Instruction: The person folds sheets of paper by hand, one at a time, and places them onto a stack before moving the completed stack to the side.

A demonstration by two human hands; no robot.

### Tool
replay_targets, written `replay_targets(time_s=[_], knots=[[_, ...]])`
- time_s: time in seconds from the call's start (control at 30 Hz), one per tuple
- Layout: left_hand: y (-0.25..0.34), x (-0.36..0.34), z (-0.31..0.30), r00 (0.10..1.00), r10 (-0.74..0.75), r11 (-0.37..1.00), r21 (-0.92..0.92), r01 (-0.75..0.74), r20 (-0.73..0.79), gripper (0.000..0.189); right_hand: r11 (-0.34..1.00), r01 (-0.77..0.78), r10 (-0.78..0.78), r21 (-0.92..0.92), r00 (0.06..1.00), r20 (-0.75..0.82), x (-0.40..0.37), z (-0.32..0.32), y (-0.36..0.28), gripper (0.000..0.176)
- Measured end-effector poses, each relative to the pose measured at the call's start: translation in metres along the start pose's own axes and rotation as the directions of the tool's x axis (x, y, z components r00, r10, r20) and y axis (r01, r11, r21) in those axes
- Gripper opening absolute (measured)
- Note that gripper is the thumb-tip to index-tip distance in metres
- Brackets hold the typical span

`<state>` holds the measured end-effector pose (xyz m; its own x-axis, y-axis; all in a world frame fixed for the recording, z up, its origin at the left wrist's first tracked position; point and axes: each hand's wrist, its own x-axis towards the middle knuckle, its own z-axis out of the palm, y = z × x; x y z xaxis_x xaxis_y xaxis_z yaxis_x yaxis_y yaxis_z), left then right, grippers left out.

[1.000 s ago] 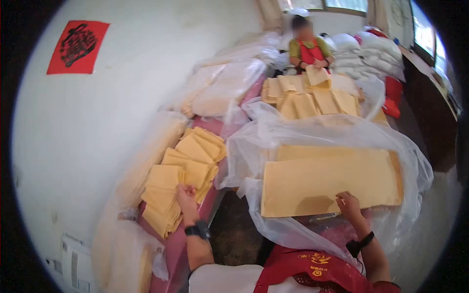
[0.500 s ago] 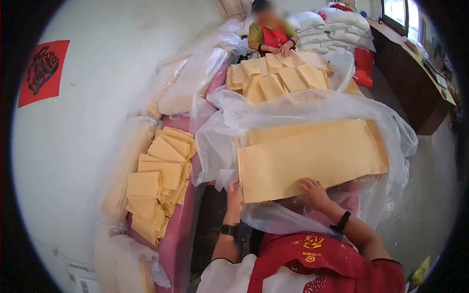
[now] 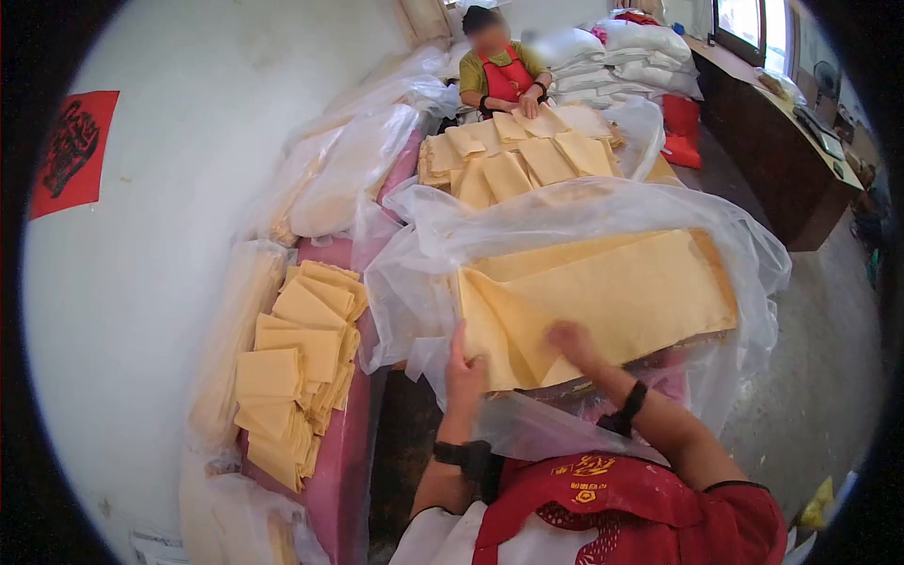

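A stack of large, thin, pale-yellow sheets (image 3: 621, 297) lies in front of me on clear plastic. The top sheet is buckled near its left end, with a crease running down to the near edge. My left hand (image 3: 464, 375) is closed on the left near corner of that sheet, index finger pointing up along the edge and thumb over the top. Blurred by motion, my right hand (image 3: 573, 345) is over the sheet just right of the crease; its fingers are smeared. Both wrists wear black bands.
Folded yellow sheets (image 3: 292, 363) are piled on a pink surface (image 3: 341, 461) to my left. Across from me, a person in a red apron (image 3: 508, 80) handles more folded sheets (image 3: 527, 165). White sacks (image 3: 640, 61) are stacked behind; a dark counter (image 3: 772, 141) stands right.
The top sheet, flat before, is now buckled near its left end. My right hand has moved left and farther over the sheet; my left thumb now lies over its corner.
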<state>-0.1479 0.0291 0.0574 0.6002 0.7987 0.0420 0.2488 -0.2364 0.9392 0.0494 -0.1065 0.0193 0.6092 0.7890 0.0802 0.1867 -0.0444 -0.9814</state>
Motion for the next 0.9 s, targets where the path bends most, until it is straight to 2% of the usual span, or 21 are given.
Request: replay_targets(time_s=[0.03, 0.07, 0.1, 0.2, 0.23, 0.27, 0.33, 0.37, 0.4, 0.47, 0.5, 0.53, 0.6, 0.63, 0.7, 0.73, 0.77, 0.8, 0.83, 0.87, 0.9], knots=[[-0.008, 0.006, -0.011, 0.997, 0.017, 1.000, -0.009, -0.018, -0.070, 0.069, 0.970, -0.002, 0.015, 0.245, 0.998, -0.053, 0.012, -0.026, 0.008, 0.019], [-0.016, 0.012, -0.020, 0.990, 0.035, 0.999, -0.018, -0.038, -0.138, 0.068, 0.949, -0.053, 0.084, 0.311, 0.992, -0.089, 0.023, -0.059, 0.014, 0.018], [-0.025, 0.017, -0.026, 0.991, 0.039, 0.999, -0.023, -0.043, -0.131, 0.068, 0.870, -0.157, 0.239, 0.467, 0.963, -0.122, 0.028, -0.084, 0.002, 0.017], [-0.052, 0.028, -0.033, 1.000, -0.013, 0.995, 0.100, 0.015, -0.023, 0.061, 0.803, -0.160, 0.351, 0.574, 0.905, -0.239, 0.026, -0.118, 0.010, 0.021], [-0.061, 0.032, -0.030, 0.995, 0.100, 0.919, 0.382, -0.095, 0.007, 0.057, 0.778, -0.135, 0.384, 0.614, 0.875, -0.293, 0.022, -0.122, 0.021, 0.024], [-0.063, 0.037, -0.026, 0.978, 0.200, 0.754, 0.627, -0.196, 0.066, 0.053, 0.775, -0.080, 0.299, 0.627, 0.921, -0.251, 0.017, -0.118, 0.053, 0.030], [-0.022, 0.034, -0.004, 0.956, 0.290, 0.668, 0.705, -0.238, 0.048, 0.051, 0.679, -0.175, 0.324, 0.713, 0.943, -0.077, -0.006, -0.095, 0.050, 0.031], [-0.008, 0.032, 0.005, 0.928, 0.372, 0.576, 0.777, -0.255, 0.028, 0.049, 0.760, -0.195, 0.282, 0.620, 0.958, -0.045, -0.019, -0.081, 0.070, 0.033], [-0.014, 0.039, 0.013, 0.925, 0.377, 0.575, 0.772, -0.272, 0.045, 0.049, 0.798, -0.243, 0.291, 0.552, 0.957, 0.000, -0.026, -0.063, 0.076, 0.031], [-0.031, 0.060, 0.041, 0.839, 0.379, 0.491, 0.684, -0.539, 0.390, 0.053, 0.891, -0.212, 0.231, 0.402, 0.973, 0.001, -0.034, -0.034, 0.059, 0.030], [-0.030, 0.065, 0.056, 0.818, 0.395, 0.487, 0.660, -0.572, 0.418, 0.053, 0.966, -0.198, 0.205, 0.168, 0.978, -0.029, -0.031, -0.029, 0.046, 0.031], [-0.029, 0.069, 0.071, 0.839, 0.308, 0.533, 0.649, -0.543, 0.449, 0.057, 0.980, -0.186, 0.183, -0.076, 0.982, -0.054, -0.027, -0.028, 0.036, 0.032], [-0.038, 0.081, 0.094, 0.876, 0.168, 0.564, 0.685, -0.461, 0.452, 0.070, 0.973, -0.223, 0.216, -0.051, 0.969, -0.121, -0.005, -0.031, 0.041, 0.033], [-0.037, 0.082, 0.098, 0.859, 0.185, 0.557, 0.669, -0.492, 0.478, 0.070, 0.968, -0.250, 0.244, -0.027, 0.960, -0.136, 0.005, -0.039, 0.044, 0.034], [-0.037, 0.085, 0.099, 0.904, 0.181, 0.603, 0.683, -0.413, 0.388, 0.078, 0.946, -0.297, 0.243, -0.128, 0.915, -0.323, 0.031, -0.079, 0.049, 0.036], [-0.039, 0.086, 0.099, 0.903, 0.178, 0.603, 0.682, -0.413, 0.390, 0.078, 0.992, 0.129, -0.127, -0.013, 0.944, -0.306, 0.038, -0.115, 0.072, 0.035], [-0.045, 0.087, 0.096, 0.895, 0.173, 0.597, 0.679, -0.428, 0.412, 0.080, 0.841, -0.254, 0.445, 0.478, 0.827, -0.344, 0.032, -0.149, -0.001, 0.030], [-0.049, 0.088, 0.092, 0.888, 0.170, 0.590, 0.677, -0.439, 0.428, 0.083, 0.903, -0.116, 0.288, 0.413, 0.877, -0.384, 0.026, -0.188, -0.012, 0.025], [-0.055, 0.090, 0.091, 0.894, 0.168, 0.589, 0.684, -0.429, 0.416, 0.083, 0.806, 0.011, 0.296, 0.592, 0.859, -0.419, 0.033, -0.228, 0.021, 0.025], [-0.061, 0.091, 0.094, 0.894, 0.188, 0.578, 0.690, -0.435, 0.406, 0.084, 0.745, 0.076, 0.315, 0.662, 0.836, -0.450, 0.017, -0.246, -0.013, 0.022], [-0.064, 0.093, 0.097, 0.892, 0.209, 0.568, 0.693, -0.444, 0.400, 0.085, 0.679, 0.184, 0.301, 0.711, 0.813, -0.498, 0.025, -0.278, 0.034, 0.020]])
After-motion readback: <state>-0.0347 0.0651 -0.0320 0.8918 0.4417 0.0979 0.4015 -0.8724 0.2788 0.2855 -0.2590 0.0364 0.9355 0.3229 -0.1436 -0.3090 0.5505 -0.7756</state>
